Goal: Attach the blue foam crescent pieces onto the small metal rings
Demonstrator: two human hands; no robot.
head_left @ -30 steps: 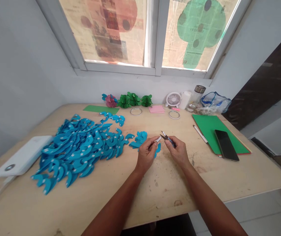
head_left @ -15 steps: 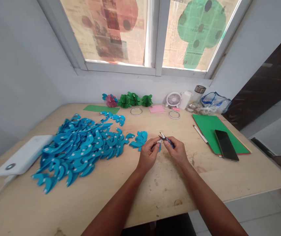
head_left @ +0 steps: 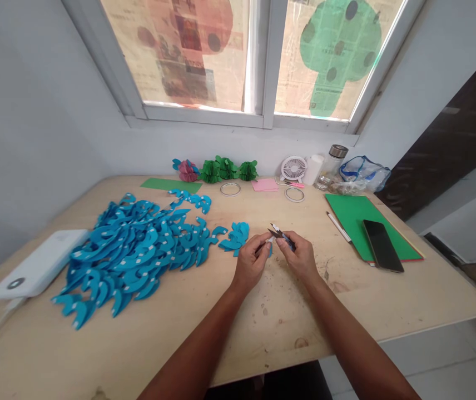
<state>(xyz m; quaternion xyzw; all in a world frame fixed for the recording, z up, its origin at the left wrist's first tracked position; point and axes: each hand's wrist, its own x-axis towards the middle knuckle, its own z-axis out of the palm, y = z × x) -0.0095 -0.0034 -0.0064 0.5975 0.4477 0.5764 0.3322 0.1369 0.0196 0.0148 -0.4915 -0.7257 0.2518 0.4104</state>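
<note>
Near the middle of the table, my left hand (head_left: 252,260) and my right hand (head_left: 298,254) almost meet at the fingertips. My right hand is closed around a slim dark pointed tool (head_left: 288,243), its tips aimed up and left; its exact kind is unclear. Between the fingers of my closed left hand shows a small white piece (head_left: 270,239), with something dark beside it. A bit of blue paper peeks out under these fingers. Just left of that hand lies a small cluster of blue paper pieces (head_left: 238,234). A large heap of curved blue paper pieces (head_left: 138,244) with white squares spreads farther left.
At the left edge lies a white power bank (head_left: 41,261) with a cable. Paper flowers (head_left: 226,168), a small fan (head_left: 293,168), a glass bottle (head_left: 333,164) and two rings (head_left: 230,189) stand or lie at the back. To the right, a phone (head_left: 382,245) rests on green sheets (head_left: 346,214).
Both hands keep nearly the same pose; the tips of the dark tool have shifted very slightly. The view has moved a little.
</note>
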